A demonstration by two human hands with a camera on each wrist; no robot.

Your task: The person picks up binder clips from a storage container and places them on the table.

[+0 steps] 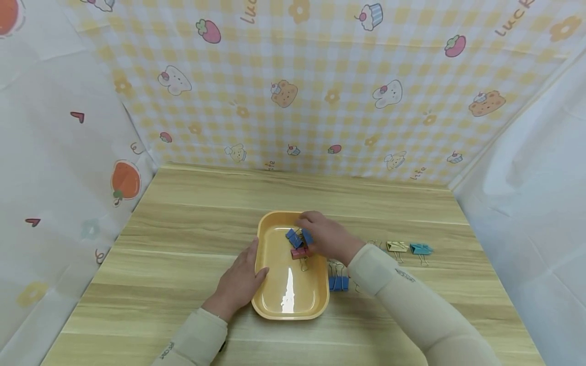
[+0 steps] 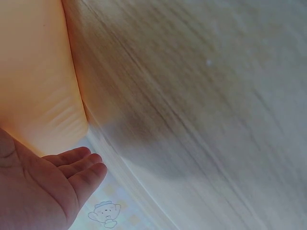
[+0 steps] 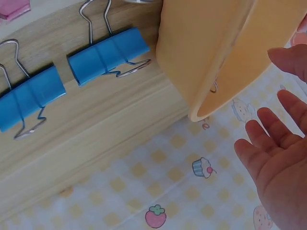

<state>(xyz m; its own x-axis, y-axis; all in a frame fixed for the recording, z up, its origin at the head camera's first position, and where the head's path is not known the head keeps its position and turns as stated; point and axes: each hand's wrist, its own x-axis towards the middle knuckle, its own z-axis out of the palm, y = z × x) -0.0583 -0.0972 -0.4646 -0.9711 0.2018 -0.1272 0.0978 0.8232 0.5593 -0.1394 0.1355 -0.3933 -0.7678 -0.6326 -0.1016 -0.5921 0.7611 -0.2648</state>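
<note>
A yellow tray (image 1: pixel 259 300) lies lengthwise in front of me, holding a blue binder clip (image 1: pixel 294 238), another blue clip (image 1: pixel 307 236) and a red binder clip (image 1: pixel 299 252) near its right side. My left hand (image 1: pixel 239 278) rests against the tray's left wall, thumb at the rim; in the left wrist view its fingers (image 2: pixel 91 172) extend straight beside the wall. Over the tray's right side, my right hand (image 1: pixel 330 237) partly covers the clips. Its fingers look spread and hold nothing in the right wrist view.
Right of the tray lie blue clips (image 1: pixel 339 283), partly hidden by the right arm. Farther right sit a yellow clip (image 1: pixel 397 246) and a teal clip (image 1: pixel 420 249). A pink clip (image 3: pixel 13 9) shows at the right wrist view's corner. A checked cloth (image 1: pixel 320 117) hangs behind the table.
</note>
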